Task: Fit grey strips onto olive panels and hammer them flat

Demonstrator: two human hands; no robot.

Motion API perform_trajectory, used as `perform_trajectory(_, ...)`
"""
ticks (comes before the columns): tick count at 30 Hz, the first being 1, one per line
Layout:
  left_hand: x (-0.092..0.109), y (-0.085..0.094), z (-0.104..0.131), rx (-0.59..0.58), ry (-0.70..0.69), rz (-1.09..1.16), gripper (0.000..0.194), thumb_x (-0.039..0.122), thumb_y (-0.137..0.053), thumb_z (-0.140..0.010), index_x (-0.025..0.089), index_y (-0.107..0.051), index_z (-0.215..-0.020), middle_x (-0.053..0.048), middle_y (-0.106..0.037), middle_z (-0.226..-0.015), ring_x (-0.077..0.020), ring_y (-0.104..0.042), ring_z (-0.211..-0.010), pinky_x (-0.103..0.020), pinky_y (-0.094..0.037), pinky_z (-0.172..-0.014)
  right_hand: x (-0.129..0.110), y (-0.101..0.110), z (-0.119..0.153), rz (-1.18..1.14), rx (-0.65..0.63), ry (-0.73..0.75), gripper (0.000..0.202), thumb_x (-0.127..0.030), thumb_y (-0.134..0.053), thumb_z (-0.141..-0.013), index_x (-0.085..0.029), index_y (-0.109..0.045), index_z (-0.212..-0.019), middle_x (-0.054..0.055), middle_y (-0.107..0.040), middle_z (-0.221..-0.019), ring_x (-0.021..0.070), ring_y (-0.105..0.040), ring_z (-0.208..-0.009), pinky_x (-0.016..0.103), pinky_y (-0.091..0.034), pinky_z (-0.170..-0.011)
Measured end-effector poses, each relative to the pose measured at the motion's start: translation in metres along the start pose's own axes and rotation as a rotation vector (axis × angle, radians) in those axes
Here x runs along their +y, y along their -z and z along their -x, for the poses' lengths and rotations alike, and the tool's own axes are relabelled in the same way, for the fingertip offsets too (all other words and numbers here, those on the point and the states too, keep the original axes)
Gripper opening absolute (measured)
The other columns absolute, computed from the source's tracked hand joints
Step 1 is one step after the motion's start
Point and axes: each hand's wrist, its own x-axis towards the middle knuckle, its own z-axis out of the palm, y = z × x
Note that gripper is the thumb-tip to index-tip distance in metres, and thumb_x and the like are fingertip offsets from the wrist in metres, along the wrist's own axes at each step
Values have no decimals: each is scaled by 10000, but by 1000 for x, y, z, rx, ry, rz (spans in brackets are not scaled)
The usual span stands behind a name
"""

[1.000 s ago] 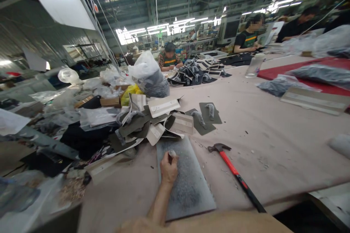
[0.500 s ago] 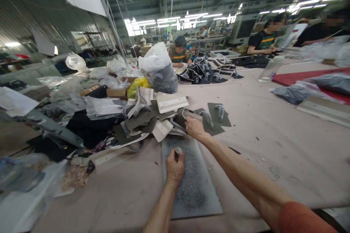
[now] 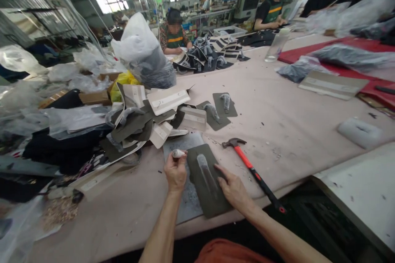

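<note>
My left hand point(image 3: 175, 174) is closed around a short tool with a pale round end point(image 3: 178, 153), its lower part hidden in the fingers. To its right, a flat grey-green panel point(image 3: 197, 191) with a plastic-wrapped handle point(image 3: 203, 164) lies over a worn grey board point(image 3: 188, 207). My right hand point(image 3: 233, 187) grips this panel by its right edge, fingers along the border. A claw hammer point(image 3: 249, 166) with a red and black handle rests on the table to the right.
A heap of similar panels point(image 3: 168, 100) lies beyond the board, with two more panels point(image 3: 226, 104) beside it. Plastic bags point(image 3: 89, 59) crowd the left. A clear bottle point(image 3: 277, 45) and a foam roll point(image 3: 359, 131) stand on the right. Co-workers point(image 3: 174, 35) sit across the table point(image 3: 247, 90).
My right hand has come back from the heap towards me, and a panel now lies on the board under it. The view has shifted right and down, showing the hammer. My left hand keeps its tool.
</note>
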Motion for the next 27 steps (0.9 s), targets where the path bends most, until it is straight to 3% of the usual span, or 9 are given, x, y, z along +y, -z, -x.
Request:
perform_trajectory(4,1,-26,-13,-207,10,-1,197,323,-691,-825,167,-663,-941,-50,-736,-898,-180,-697,-846,-282,-542,-813,-5,10,1,289,-91,37,483,-234,-415,-925,-194,-554,-1386,128,-720,-1139,269,-701,-1003,420,-520,-910)
perform_trajectory(7,-13,-38,-16,-282,44,-80,173,330,-659,-839,173,-669,-909,-47,-739,-879,-184,-694,-832,-283,-537,-795,-25,27,-2,516,-29,114,429,-223,-465,-912,-169,-598,-1316,174,-702,-1043,308,-691,-917,452,-529,-814)
perform_trajectory(10,-22,-39,-13,-306,32,-158,170,337,-636,-855,183,-671,-919,-46,-745,-891,-190,-695,-846,-289,-531,-801,-47,37,-11,422,128,397,497,-138,-460,-881,-162,-521,-1374,184,-578,-1314,303,-571,-1184,470,-478,-968)
perform_trajectory(13,-24,-37,-11,-306,14,-176,160,322,-629,-858,190,-665,-940,-43,-747,-905,-190,-697,-850,-294,-532,-808,-54,30,-24,204,79,630,492,-183,-494,-893,-197,-499,-1386,132,-503,-1431,264,-463,-1323,466,-415,-1083)
perform_trajectory(17,-24,-38,-14,-297,73,-112,181,344,-631,-857,181,-661,-930,-53,-748,-907,-195,-705,-865,-306,-542,-834,-28,3,-31,107,-13,586,314,-275,-529,-916,-162,-613,-1197,137,-618,-1308,262,-540,-1257,497,-407,-1090)
perform_trajectory(20,-24,-41,-16,-293,108,-59,199,358,-645,-849,175,-662,-926,-58,-750,-907,-200,-710,-868,-318,-548,-850,-7,-10,-26,80,-34,555,361,-320,-486,-950,-161,-580,-1259,138,-576,-1394,261,-463,-1361,545,-305,-1159)
perform_trajectory(27,-26,-42,-14,-323,105,-122,170,333,-638,-854,193,-671,-945,-49,-758,-924,-204,-720,-884,-313,-552,-847,-1,-11,-24,37,-27,532,390,-365,-453,-968,-183,-576,-1290,128,-569,-1411,242,-440,-1389,540,-284,-1171)
